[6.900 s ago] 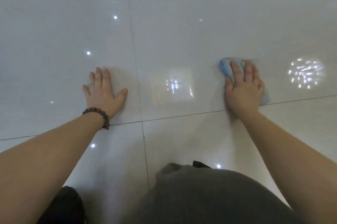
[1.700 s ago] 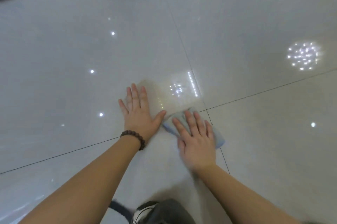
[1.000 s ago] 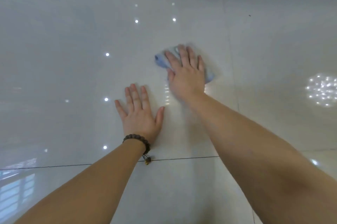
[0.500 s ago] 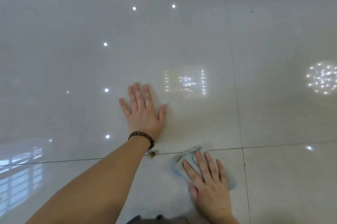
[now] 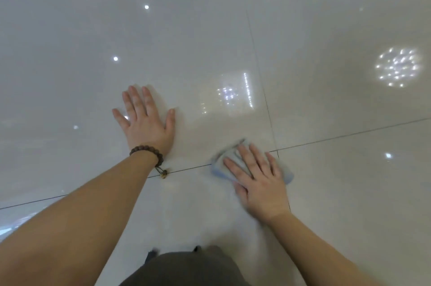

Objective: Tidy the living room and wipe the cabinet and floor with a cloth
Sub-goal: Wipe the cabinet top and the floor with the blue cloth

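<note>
Relative to 0.5 s ago: right hand [image 5: 258, 183] with the blue cloth [image 5: 220, 166] under its flat fingers now sits farther from the body and farther right, the cloth lying across the tile joint [image 5: 186, 170] and close to the crossing of the joints, where before it lay wholly on the near tile. At 1.0 s ago the same hand and cloth were stretched out beyond the left hand [image 5: 147, 122], so the stroke has gone out, back in, and partly out again. Camera has tipped down: the white furniture base at the top edge is gone and dark clothing [image 5: 186, 269] shows at the bottom.
</note>
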`<state>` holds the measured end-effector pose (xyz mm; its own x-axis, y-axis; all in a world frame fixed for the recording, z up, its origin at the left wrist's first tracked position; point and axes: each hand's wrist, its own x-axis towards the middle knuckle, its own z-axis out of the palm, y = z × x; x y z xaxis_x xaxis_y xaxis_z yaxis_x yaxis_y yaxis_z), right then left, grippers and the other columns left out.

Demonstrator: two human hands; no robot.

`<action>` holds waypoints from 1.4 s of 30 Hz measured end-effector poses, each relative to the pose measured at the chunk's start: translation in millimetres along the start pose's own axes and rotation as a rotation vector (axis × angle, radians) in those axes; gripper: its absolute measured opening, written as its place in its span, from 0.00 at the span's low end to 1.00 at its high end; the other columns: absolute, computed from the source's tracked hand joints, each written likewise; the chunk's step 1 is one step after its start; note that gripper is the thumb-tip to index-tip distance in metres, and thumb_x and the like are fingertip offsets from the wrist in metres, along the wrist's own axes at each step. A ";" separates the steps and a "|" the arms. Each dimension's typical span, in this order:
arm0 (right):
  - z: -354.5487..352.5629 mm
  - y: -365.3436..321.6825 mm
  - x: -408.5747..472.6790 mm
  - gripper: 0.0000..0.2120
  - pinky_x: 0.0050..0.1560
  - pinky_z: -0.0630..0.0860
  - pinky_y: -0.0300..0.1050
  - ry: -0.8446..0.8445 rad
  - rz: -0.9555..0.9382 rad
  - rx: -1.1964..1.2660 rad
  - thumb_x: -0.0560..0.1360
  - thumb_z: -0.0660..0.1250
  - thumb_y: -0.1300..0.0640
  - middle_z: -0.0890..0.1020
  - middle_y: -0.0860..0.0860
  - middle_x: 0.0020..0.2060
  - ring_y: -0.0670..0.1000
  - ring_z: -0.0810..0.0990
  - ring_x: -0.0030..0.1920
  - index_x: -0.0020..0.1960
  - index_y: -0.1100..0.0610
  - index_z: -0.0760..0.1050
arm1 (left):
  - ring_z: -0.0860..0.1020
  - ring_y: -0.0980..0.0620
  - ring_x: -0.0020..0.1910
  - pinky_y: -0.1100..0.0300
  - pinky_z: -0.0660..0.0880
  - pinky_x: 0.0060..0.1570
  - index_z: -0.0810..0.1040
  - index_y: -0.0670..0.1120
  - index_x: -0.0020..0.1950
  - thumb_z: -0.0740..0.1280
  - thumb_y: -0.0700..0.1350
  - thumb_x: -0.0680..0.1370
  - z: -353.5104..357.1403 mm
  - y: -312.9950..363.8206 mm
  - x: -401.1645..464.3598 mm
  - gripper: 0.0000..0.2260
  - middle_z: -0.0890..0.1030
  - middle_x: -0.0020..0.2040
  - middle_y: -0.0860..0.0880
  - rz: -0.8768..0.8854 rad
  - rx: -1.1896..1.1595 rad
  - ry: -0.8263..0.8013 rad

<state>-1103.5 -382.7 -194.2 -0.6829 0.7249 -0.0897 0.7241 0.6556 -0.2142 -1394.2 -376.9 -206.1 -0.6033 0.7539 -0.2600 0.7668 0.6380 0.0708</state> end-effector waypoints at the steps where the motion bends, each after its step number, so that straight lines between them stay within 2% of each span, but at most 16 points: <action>1: -2.9 26.3 -14.7 0.27 0.72 0.57 0.58 0.001 0.084 -0.018 0.74 0.59 0.47 0.61 0.51 0.75 0.56 0.58 0.75 0.73 0.42 0.63 | 0.38 0.45 0.77 0.37 0.38 0.73 0.40 0.44 0.79 0.44 0.63 0.79 -0.4 0.7 0.0 0.35 0.41 0.79 0.42 0.002 -0.007 -0.003; 4: -18.1 88.8 -43.9 0.27 0.71 0.54 0.58 0.066 0.831 0.048 0.76 0.49 0.42 0.59 0.57 0.76 0.59 0.55 0.75 0.75 0.44 0.59 | 0.38 0.45 0.77 0.37 0.38 0.73 0.40 0.43 0.79 0.44 0.63 0.80 -1.4 1.9 -1.5 0.35 0.41 0.79 0.41 -0.006 -0.003 0.001; 6: -16.9 89.6 -45.4 0.27 0.71 0.52 0.57 0.113 1.092 0.076 0.77 0.48 0.42 0.57 0.57 0.76 0.58 0.53 0.76 0.76 0.45 0.57 | 0.38 0.44 0.77 0.37 0.38 0.72 0.40 0.43 0.79 0.43 0.63 0.79 -1.0 2.5 -1.3 0.35 0.41 0.79 0.41 -0.008 0.011 0.000; 7: -15.1 81.1 -40.1 0.27 0.70 0.53 0.58 0.138 1.109 0.078 0.78 0.48 0.43 0.57 0.58 0.76 0.59 0.53 0.76 0.76 0.46 0.57 | 0.38 0.44 0.77 0.37 0.38 0.73 0.40 0.43 0.79 0.43 0.63 0.79 -1.0 3.0 -1.9 0.35 0.41 0.79 0.41 -0.008 0.018 -0.002; 9: -11.2 56.2 -31.4 0.27 0.70 0.53 0.58 0.128 0.933 0.085 0.77 0.50 0.44 0.57 0.57 0.76 0.59 0.54 0.76 0.76 0.45 0.57 | 0.39 0.44 0.77 0.37 0.39 0.73 0.40 0.43 0.78 0.43 0.63 0.79 -1.1 3.9 -2.2 0.35 0.42 0.79 0.41 -0.010 0.025 -0.002; 12: -5.9 39.0 -41.9 0.27 0.69 0.54 0.57 -0.013 0.462 0.011 0.75 0.55 0.46 0.60 0.54 0.76 0.58 0.55 0.75 0.75 0.42 0.58 | 0.39 0.44 0.77 0.38 0.38 0.73 0.40 0.43 0.78 0.44 0.63 0.80 -1.7 4.6 -2.3 0.35 0.41 0.79 0.40 -0.011 0.025 0.010; 14: -7.2 50.8 -43.4 0.27 0.68 0.56 0.57 0.001 0.372 0.021 0.75 0.58 0.47 0.62 0.52 0.75 0.57 0.56 0.75 0.74 0.42 0.61 | 0.39 0.44 0.78 0.38 0.39 0.73 0.40 0.43 0.78 0.44 0.63 0.80 -2.7 5.4 -4.1 0.34 0.41 0.79 0.40 -0.023 0.011 0.014; 19: -12.0 57.7 -30.0 0.25 0.61 0.64 0.57 0.024 0.375 0.002 0.73 0.58 0.49 0.68 0.53 0.72 0.58 0.62 0.71 0.71 0.44 0.67 | 0.42 0.45 0.78 0.41 0.40 0.74 0.41 0.43 0.79 0.49 0.57 0.81 -7.4 35.8 -29.0 0.32 0.43 0.79 0.40 -0.043 -0.086 0.054; 22: -22.6 59.6 -16.8 0.25 0.57 0.67 0.57 -0.014 0.438 0.068 0.73 0.60 0.52 0.68 0.55 0.71 0.59 0.62 0.68 0.70 0.44 0.68 | 0.50 0.42 0.77 0.45 0.44 0.75 0.44 0.45 0.79 0.52 0.56 0.82 -23.0 64.6 -58.7 0.31 0.49 0.78 0.38 0.036 -0.108 0.042; 25: -47.9 56.5 -2.4 0.27 0.60 0.65 0.57 -0.116 0.534 0.145 0.75 0.65 0.55 0.62 0.54 0.74 0.60 0.60 0.70 0.72 0.43 0.64 | 0.58 0.40 0.74 0.46 0.52 0.74 0.49 0.44 0.79 0.53 0.57 0.82 -60.5 88.7 -89.9 0.30 0.59 0.76 0.38 0.130 -0.075 -0.007; 27: -74.2 54.0 2.4 0.26 0.62 0.62 0.55 -0.203 0.579 0.166 0.79 0.60 0.53 0.56 0.53 0.77 0.59 0.59 0.71 0.75 0.42 0.58 | 0.59 0.40 0.74 0.47 0.54 0.74 0.52 0.43 0.78 0.52 0.57 0.82 -91.3 105.7 -110.4 0.29 0.60 0.76 0.39 0.179 -0.054 -0.039; 29: -113.1 51.9 -1.2 0.24 0.61 0.62 0.53 -0.192 0.588 0.192 0.81 0.56 0.52 0.55 0.53 0.77 0.58 0.60 0.70 0.75 0.42 0.57 | 0.59 0.41 0.74 0.47 0.54 0.74 0.54 0.43 0.78 0.51 0.57 0.82 -126.0 126.5 -133.1 0.29 0.60 0.76 0.39 0.203 -0.032 -0.060; 33: -213.0 51.1 -31.9 0.24 0.61 0.64 0.54 -0.164 0.520 0.223 0.81 0.56 0.53 0.57 0.53 0.76 0.58 0.62 0.69 0.75 0.42 0.56 | 0.56 0.42 0.75 0.47 0.51 0.75 0.52 0.45 0.79 0.47 0.59 0.81 -203.2 172.0 -183.7 0.29 0.58 0.77 0.40 0.247 0.012 -0.144; 35: -268.8 53.4 -47.4 0.24 0.58 0.67 0.56 -0.124 0.514 0.228 0.79 0.60 0.54 0.62 0.56 0.74 0.60 0.66 0.66 0.74 0.44 0.61 | 0.54 0.43 0.77 0.48 0.48 0.75 0.50 0.46 0.79 0.46 0.59 0.82 -249.5 193.5 -203.7 0.29 0.56 0.78 0.41 0.269 0.036 -0.179; 38: -356.0 56.6 -67.4 0.25 0.47 0.75 0.57 -0.076 0.491 0.244 0.72 0.70 0.58 0.74 0.61 0.65 0.63 0.76 0.57 0.68 0.49 0.71 | 0.50 0.44 0.78 0.48 0.45 0.76 0.47 0.47 0.79 0.46 0.60 0.81 -329.0 222.8 -228.2 0.30 0.52 0.79 0.43 0.271 0.041 -0.215; 42: -478.6 60.0 -89.4 0.25 0.45 0.77 0.56 -0.061 0.469 0.247 0.71 0.71 0.57 0.76 0.60 0.63 0.62 0.78 0.54 0.67 0.50 0.72 | 0.48 0.45 0.78 0.48 0.45 0.76 0.46 0.48 0.79 0.41 0.61 0.80 -441.9 258.9 -254.6 0.30 0.51 0.79 0.44 0.287 0.035 -0.204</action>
<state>-952.8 -307.0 266.5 -0.3007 0.9097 -0.2863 0.9138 0.1890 -0.3595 -1139.0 -334.5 304.0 -0.3086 0.8528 -0.4213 0.9079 0.3962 0.1370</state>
